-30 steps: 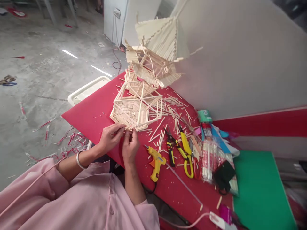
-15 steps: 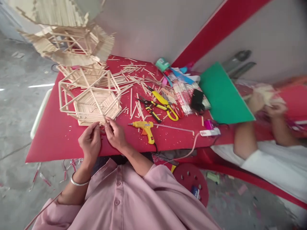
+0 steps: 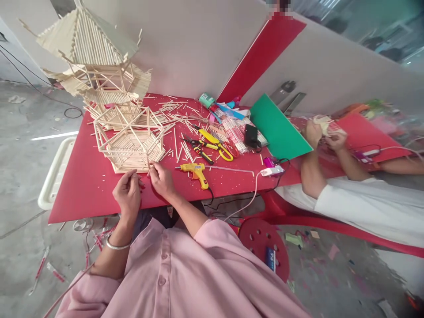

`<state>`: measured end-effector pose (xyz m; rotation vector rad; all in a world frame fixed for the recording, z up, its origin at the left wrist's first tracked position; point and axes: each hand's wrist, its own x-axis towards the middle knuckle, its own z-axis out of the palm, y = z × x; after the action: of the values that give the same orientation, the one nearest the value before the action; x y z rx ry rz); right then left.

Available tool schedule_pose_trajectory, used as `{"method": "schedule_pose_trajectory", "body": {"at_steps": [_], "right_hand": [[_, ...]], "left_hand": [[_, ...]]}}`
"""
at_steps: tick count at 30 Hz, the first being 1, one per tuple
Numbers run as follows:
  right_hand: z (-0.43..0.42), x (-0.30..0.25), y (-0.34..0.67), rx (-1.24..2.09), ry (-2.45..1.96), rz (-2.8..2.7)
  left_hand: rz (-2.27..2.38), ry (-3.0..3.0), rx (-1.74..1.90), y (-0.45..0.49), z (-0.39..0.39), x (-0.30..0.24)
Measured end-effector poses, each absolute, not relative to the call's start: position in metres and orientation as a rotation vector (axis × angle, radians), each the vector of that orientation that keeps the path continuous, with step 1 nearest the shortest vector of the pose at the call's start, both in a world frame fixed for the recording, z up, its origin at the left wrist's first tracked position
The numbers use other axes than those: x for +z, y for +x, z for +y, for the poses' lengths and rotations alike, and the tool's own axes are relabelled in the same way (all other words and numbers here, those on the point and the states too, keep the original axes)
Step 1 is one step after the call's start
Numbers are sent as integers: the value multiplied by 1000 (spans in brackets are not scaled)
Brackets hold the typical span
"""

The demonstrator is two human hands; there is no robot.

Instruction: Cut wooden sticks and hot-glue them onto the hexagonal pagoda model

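wooden tiered model (image 3: 96,42), far left, on red tabletop (image 3: 79,190); in front, open stick frame (image 3: 132,150). at the frame's near side, left hand (image 3: 127,191), then right hand (image 3: 160,177), fingertips bunched; whether either pinches anything cannot be told. farther right, yellow glue gun (image 3: 194,170) and scissors (image 3: 212,138).

- Stick frame (image 3: 132,148): pale wood tone, its base patterned in wedges of parallel lines
- Tower roof (image 3: 94,39): cream, ribbed with straight stripes
- Tabletop (image 3: 82,190): plain red
- Glue gun (image 3: 198,171): yellow, with an orange trigger
- Pliers (image 3: 204,155): black and yellow
- Board (image 3: 280,130): solid green
- Stick packets (image 3: 233,132): apparently red and white print, too blurred to be sure
- Shirt (image 3: 179,274): plain dusty pink
- Bangle (image 3: 116,246): silvery
- Co-worker's sleeve (image 3: 338,201): white
- Wall (image 3: 185,48): grey, banded with red
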<state>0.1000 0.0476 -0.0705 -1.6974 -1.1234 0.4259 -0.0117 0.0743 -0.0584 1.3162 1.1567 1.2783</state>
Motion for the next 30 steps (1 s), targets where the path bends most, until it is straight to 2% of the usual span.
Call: {"method": "schedule_pose_trajectory", "body": {"at_steps": [13,24,30], "right_hand": [[48,-75,100,432,-1665,-1121],[42,-66,99,209,-1754,-1249],[35,-63,99,132,-1853,-1330]], "left_hand": [[1250,1577,1254,-33,68,-64],[1211,1625,1255,-43,63,-60],[1345,1733,1344,-64,68,-54]]}}
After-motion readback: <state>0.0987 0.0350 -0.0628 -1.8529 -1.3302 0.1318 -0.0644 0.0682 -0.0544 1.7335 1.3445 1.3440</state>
